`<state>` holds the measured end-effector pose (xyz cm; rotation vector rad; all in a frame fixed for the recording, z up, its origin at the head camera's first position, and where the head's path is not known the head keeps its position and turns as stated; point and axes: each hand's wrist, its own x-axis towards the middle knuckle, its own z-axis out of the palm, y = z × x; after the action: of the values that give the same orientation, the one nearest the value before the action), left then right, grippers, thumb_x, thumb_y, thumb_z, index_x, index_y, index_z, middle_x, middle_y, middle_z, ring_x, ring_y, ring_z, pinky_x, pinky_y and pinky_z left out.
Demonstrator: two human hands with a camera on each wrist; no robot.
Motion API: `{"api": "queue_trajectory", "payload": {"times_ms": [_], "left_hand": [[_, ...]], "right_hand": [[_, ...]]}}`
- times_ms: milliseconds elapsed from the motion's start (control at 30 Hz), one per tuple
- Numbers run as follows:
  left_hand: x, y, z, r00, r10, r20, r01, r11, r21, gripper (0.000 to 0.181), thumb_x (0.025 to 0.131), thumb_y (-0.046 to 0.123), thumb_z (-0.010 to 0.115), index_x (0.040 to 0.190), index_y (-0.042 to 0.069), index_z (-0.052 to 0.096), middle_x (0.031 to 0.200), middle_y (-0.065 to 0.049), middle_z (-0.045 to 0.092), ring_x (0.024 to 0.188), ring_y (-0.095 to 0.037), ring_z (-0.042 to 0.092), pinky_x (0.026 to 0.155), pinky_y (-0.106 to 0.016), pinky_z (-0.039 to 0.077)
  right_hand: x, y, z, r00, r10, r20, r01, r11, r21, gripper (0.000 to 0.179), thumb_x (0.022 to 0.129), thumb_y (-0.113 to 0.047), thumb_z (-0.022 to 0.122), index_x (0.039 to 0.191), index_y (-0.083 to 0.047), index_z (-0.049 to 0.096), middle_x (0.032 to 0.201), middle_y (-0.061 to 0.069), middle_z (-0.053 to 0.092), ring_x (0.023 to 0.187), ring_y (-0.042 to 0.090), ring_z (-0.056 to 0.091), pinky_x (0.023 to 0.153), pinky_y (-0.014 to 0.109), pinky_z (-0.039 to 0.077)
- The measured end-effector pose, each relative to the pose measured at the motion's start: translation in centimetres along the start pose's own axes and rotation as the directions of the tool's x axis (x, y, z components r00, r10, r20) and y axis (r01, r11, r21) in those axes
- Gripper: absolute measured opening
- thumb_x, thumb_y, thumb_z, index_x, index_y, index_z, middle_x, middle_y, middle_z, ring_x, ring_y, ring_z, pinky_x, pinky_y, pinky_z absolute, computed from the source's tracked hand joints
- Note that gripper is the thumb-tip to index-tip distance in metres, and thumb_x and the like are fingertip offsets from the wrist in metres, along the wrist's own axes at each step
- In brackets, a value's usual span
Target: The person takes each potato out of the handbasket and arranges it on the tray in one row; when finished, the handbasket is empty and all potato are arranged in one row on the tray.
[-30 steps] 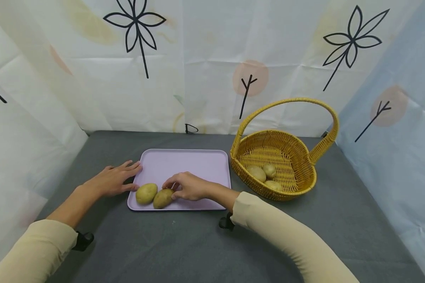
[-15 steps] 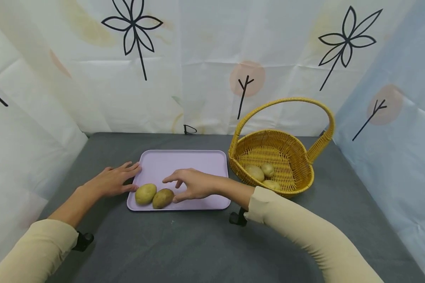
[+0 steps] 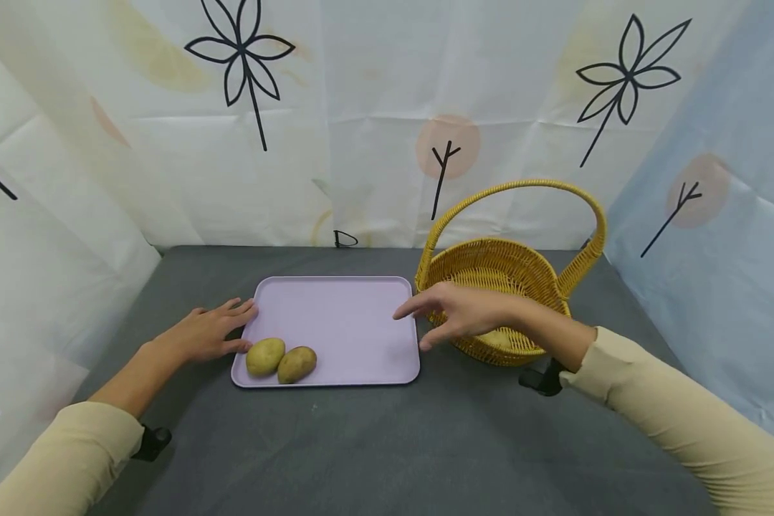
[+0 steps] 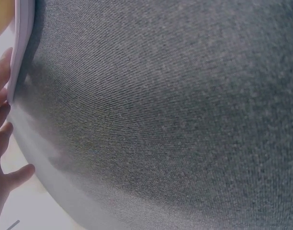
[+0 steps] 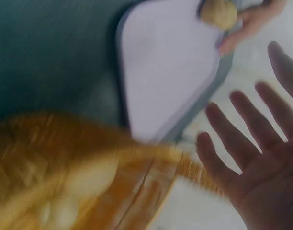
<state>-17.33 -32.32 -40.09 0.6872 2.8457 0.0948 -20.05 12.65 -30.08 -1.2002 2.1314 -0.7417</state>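
Two potatoes lie side by side in the near left corner of a lilac tray [image 3: 348, 330]: a paler one [image 3: 265, 356] and a browner one [image 3: 297, 364]. My left hand [image 3: 209, 331] rests at the tray's left edge, fingertips on the rim and thumb near the paler potato. My right hand [image 3: 464, 312], holding nothing, hovers between the tray and a yellow wicker basket [image 3: 542, 283], its fingers spread. In the head view it covers much of the basket's inside. The blurred right wrist view shows pale potatoes [image 5: 91, 179] in the basket.
The basket's tall arched handle [image 3: 522, 184] rises at the back right. Dark grey cloth [image 3: 335, 444] covers the table. Patterned white curtains [image 3: 374, 143] hang close behind and on both sides.
My right hand has let go of the browner potato, leaving it beside the paler one, and has moved right to the front of the basket. My left hand has stayed at the tray's edge.
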Motion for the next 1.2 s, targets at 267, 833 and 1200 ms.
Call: {"api": "queue_trajectory", "payload": {"times_ms": [267, 833, 1200], "left_hand": [[0.0, -0.1, 0.1, 1.0, -0.008, 0.006, 0.008, 1.0, 0.0, 0.077, 0.092, 0.048, 0.065, 0.148, -0.001, 0.044, 0.152, -0.025, 0.04, 0.139, -0.047, 0.035, 0.097, -0.074, 0.031], [0.0, 0.0, 0.2, 1.0, 0.003, -0.004, -0.003, 1.0, -0.006, 0.076, 0.092, 0.046, 0.065, 0.148, -0.001, 0.044, 0.152, -0.026, 0.04, 0.139, -0.047, 0.037, 0.096, -0.072, 0.032], [0.0, -0.1, 0.3, 1.0, -0.002, -0.002, 0.002, 1.0, -0.021, 0.075, 0.094, 0.046, 0.064, 0.149, -0.001, 0.042, 0.153, -0.026, 0.038, 0.139, -0.047, 0.036, 0.096, -0.073, 0.032]], "right_hand": [[-5.2, 3.6, -4.2, 0.974, 0.165, 0.153, -0.196, 0.956, 0.217, 0.055, 0.096, -0.015, 0.067, 0.145, 0.004, 0.047, 0.149, 0.022, 0.045, 0.135, 0.043, 0.045, 0.104, 0.044, 0.044], [-7.4, 8.1, -5.1, 0.858, 0.386, 0.34, -0.473, 0.851, 0.229, 0.047, 0.098, -0.014, 0.064, 0.141, -0.002, 0.052, 0.147, 0.015, 0.051, 0.136, 0.032, 0.045, 0.102, 0.037, 0.046], [-6.5, 9.0, -4.2, 0.815, 0.405, 0.415, -0.496, 0.857, 0.138, 0.051, 0.097, -0.009, 0.064, 0.146, -0.01, 0.051, 0.154, 0.015, 0.041, 0.144, 0.035, 0.032, 0.097, 0.038, 0.049]]}}
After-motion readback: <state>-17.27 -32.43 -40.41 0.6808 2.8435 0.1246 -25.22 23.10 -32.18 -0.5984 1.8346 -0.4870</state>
